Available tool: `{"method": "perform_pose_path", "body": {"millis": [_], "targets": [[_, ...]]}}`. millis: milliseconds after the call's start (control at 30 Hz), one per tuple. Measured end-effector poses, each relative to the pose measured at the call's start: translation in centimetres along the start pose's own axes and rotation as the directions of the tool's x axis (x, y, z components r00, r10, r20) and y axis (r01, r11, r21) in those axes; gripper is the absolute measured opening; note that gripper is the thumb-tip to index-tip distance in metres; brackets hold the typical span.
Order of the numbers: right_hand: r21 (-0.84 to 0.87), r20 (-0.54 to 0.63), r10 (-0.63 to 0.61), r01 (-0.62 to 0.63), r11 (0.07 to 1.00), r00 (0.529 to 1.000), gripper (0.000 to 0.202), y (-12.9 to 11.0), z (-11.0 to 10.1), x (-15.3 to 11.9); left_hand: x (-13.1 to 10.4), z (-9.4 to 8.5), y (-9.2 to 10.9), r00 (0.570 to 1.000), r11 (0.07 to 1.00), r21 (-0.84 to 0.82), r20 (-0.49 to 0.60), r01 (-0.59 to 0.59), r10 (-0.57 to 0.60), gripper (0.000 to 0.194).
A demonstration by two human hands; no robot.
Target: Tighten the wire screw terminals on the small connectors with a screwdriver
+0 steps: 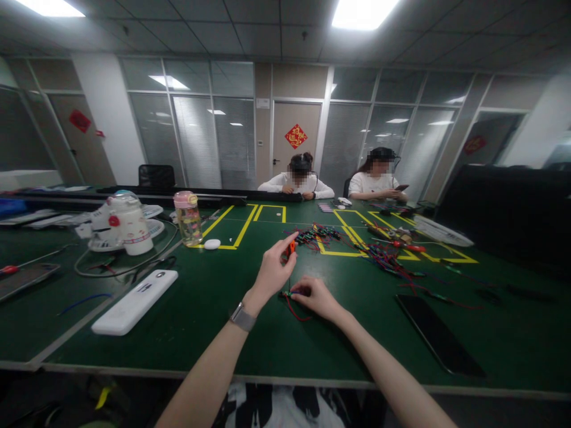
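Nearest, both forearms reach in from the near edge of the tabletop and converge, the left crossing further forward and wearing a watch at the wrist. To the right of the right fingers, well apart, lies a dark phone; to the left of the left fingers, also well apart, a white device.

The right hand is low, its side close to the surface, with thumb and fingertips pinching a small green part. A red wire curls out on the near side of those fingertips. The left hand is higher and a little beyond, wrist raised, its thumb and index finger closed around the orange handle of a screwdriver. The shaft points down, roughly upright, at the part beneath.

The step in hand looks like working the screwdriver on the part. Whether the tip is seated is too small to tell; the next move seems to call for a steady right pinch and a straight shaft, with any turning left to the left fingers.

Just beyond the left fingertips sits a wire cluster; further right of them spreads a looser wire heap.
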State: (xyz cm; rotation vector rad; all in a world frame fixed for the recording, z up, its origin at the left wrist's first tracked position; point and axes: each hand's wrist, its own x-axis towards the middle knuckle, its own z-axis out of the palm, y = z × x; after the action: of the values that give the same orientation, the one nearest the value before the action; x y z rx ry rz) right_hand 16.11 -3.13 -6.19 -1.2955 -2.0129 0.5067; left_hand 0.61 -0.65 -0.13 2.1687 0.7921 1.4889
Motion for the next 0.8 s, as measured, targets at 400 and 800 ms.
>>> {"method": "perform_pose_path", "body": {"millis": [400,800], "targets": [[0.003,-0.005,0.0,0.0,1.0,1.0,0.009,0.3,0.1,0.0,-0.5,0.2,1.3,0.984,0.939,0.313,-0.057,-0.143,0.169,0.035],[-0.019,0.007,-0.005,0.005,1.0,1.0,0.01,0.1,0.1,0.1,0.0,-0.3,0.8,0.986,0.999,-0.039,-0.167,-0.017,0.01,0.019]]}}
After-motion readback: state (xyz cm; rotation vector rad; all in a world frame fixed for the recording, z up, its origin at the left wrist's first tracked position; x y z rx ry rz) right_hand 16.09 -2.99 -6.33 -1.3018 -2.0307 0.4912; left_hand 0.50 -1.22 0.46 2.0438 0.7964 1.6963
